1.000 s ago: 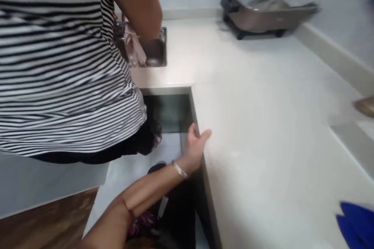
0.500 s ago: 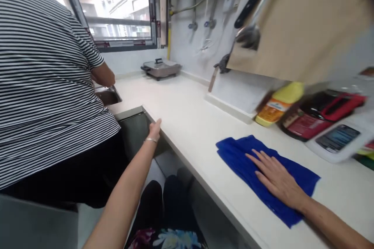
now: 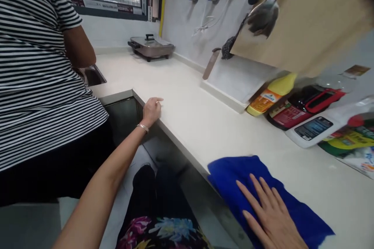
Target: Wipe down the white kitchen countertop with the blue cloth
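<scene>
My right hand lies flat with fingers stretched out on a blue cloth spread near the front edge of the white countertop. Farther along, my left hand, a bracelet at its wrist, rests against the counter's front edge with its fingers curled over the lip. It holds nothing loose that I can see.
A person in a striped shirt stands at the left by the sink. An electric skillet sits at the far end. Bottles and packets line the wall at right. A cutting board and utensils hang above.
The view has swung up and along the counter. The blue cloth and my right hand came into view, then slid toward me. My left hand stays on the counter edge.
</scene>
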Tool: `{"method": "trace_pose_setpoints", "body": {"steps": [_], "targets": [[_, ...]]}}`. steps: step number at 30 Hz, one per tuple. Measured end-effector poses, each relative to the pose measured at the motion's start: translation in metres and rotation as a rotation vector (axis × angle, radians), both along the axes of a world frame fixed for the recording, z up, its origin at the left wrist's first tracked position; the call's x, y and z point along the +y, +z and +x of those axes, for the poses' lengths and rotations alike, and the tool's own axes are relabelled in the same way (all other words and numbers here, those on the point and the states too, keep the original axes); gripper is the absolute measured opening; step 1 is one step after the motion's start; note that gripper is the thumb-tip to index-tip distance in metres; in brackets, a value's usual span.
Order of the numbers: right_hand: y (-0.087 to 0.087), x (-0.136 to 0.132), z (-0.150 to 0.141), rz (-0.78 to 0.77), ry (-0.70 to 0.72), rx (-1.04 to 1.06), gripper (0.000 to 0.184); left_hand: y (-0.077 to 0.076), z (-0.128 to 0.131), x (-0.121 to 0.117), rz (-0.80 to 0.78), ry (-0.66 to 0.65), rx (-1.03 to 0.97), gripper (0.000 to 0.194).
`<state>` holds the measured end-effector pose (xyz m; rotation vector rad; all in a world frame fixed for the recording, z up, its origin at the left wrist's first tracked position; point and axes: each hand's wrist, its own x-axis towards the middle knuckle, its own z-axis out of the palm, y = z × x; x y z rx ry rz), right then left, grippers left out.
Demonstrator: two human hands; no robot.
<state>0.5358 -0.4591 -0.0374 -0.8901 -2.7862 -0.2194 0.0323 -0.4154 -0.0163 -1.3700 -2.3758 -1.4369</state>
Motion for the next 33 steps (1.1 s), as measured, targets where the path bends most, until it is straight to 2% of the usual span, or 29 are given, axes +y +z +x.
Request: {"method": "trace_pose_setpoints", "body": {"steps": [5,9,12,16,22,25,29,31,33], "targets": [[0.022,0.02,-0.101,-0.074,0.14,-0.076,0.064,0.009,-0.031,0.028,-0.07,-0.07,-0.07,0.03],[0.037,0.058,-0.176,-0.167,0.264,-0.125,0.06,0.012,-0.039,0.04,-0.163,0.034,-0.122,0.028],[0.039,0.104,-0.232,-0.19,0.314,-0.127,0.054,0.014,-0.036,0.039,-0.142,0.123,-0.127,0.039],[0.036,0.179,-0.314,-0.191,0.295,-0.103,0.053,0.014,-0.03,0.032,-0.101,0.179,-0.055,0.046],[0.035,0.286,-0.429,-0.23,0.192,-0.097,0.056,0.014,-0.027,0.028,-0.22,0.143,0.037,0.043],[0.036,0.34,-0.463,-0.257,0.103,-0.083,0.058,0.014,-0.027,0.026,-0.293,0.122,0.067,0.036],[0.039,0.4,-0.484,-0.282,-0.09,-0.048,0.062,0.01,-0.03,0.026,-0.324,0.121,0.074,0.033],[0.043,0.408,-0.488,-0.293,-0.207,-0.031,0.064,0.009,-0.033,0.025,-0.324,0.111,0.068,0.032],[0.049,0.397,-0.488,-0.31,-0.285,-0.035,0.066,0.01,-0.037,0.024,-0.329,0.106,0.055,0.032]]}}
